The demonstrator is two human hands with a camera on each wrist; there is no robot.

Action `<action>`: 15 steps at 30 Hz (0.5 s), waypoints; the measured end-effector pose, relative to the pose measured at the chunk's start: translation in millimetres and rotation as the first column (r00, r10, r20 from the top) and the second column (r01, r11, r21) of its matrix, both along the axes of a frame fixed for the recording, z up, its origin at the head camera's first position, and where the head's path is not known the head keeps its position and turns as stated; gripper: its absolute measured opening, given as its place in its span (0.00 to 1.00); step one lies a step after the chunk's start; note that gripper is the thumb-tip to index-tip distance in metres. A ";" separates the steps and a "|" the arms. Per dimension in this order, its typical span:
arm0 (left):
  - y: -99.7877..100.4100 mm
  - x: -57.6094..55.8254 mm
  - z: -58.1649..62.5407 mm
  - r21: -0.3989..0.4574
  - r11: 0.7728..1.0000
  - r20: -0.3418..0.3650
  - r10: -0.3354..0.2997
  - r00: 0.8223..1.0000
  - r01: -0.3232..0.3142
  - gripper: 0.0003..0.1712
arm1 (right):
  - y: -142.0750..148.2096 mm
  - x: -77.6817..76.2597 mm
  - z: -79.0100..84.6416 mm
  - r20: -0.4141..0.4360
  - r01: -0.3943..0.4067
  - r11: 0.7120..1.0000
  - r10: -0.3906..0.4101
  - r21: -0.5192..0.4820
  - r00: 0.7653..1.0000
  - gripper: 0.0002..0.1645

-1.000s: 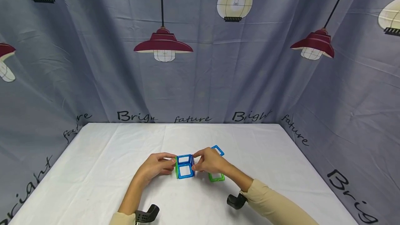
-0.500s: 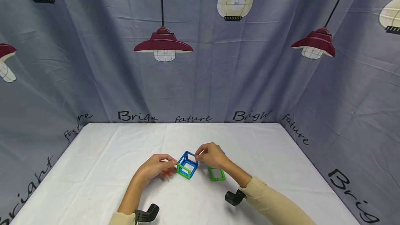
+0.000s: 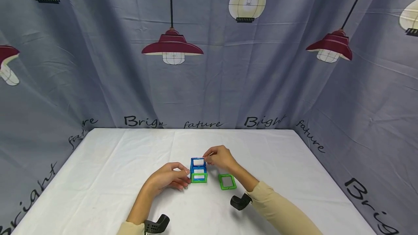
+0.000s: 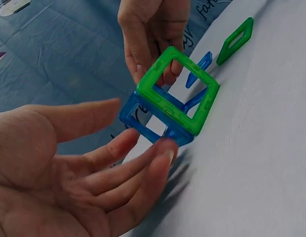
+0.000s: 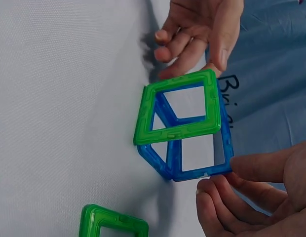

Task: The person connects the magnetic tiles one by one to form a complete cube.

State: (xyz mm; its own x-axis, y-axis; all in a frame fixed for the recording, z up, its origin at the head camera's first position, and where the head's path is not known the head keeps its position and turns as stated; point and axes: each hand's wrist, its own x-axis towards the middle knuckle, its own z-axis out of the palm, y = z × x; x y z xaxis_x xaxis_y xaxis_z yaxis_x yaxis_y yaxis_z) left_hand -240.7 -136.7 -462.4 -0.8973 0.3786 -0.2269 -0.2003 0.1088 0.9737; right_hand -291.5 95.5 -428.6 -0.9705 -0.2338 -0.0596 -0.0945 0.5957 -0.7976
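A partly built box of magnetic tiles stands on the table, with a green square tile [image 3: 199, 178] facing the person and blue square tiles [image 3: 198, 161] at its back, base and side. My right hand [image 3: 220, 157] pinches the box's far right corner; in the right wrist view its thumb [image 5: 256, 167] lies against a blue tile's edge. At the box's left is my left hand [image 3: 171, 177], fingers loosely bent. In the left wrist view its fingertips [image 4: 165, 148] are at the lower blue edge, and the thumb stands apart from the box.
A loose green square tile [image 3: 226, 182] lies flat to the right of the box. Beyond the box in the left wrist view lies a loose blue tile [image 4: 199, 70], hidden by my right hand in the head view. A grey printed curtain [image 3: 209, 82] surrounds the white table [image 3: 130, 148].
The box has turned, so its green side went from the left to the front, and it has shifted slightly right. My right hand has moved to its far corner; the left hand has loosened.
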 end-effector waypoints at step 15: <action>27.3 2.7 0.8 -0.014 0.975 -0.135 0.219 0.966 -0.223 0.30 | 7.5 12.7 4.9 0.014 -0.151 0.985 0.150 0.079 0.989 0.35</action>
State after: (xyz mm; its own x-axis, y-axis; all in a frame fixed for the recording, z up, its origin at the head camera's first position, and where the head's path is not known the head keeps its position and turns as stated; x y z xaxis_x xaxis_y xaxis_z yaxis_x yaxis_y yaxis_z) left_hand -238.0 -109.4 -461.7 -0.9807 0.1627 -0.1087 -0.0923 0.1050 0.9902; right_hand -278.8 103.0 -423.6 -0.9239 -0.3716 -0.0919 -0.1817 0.6370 -0.7492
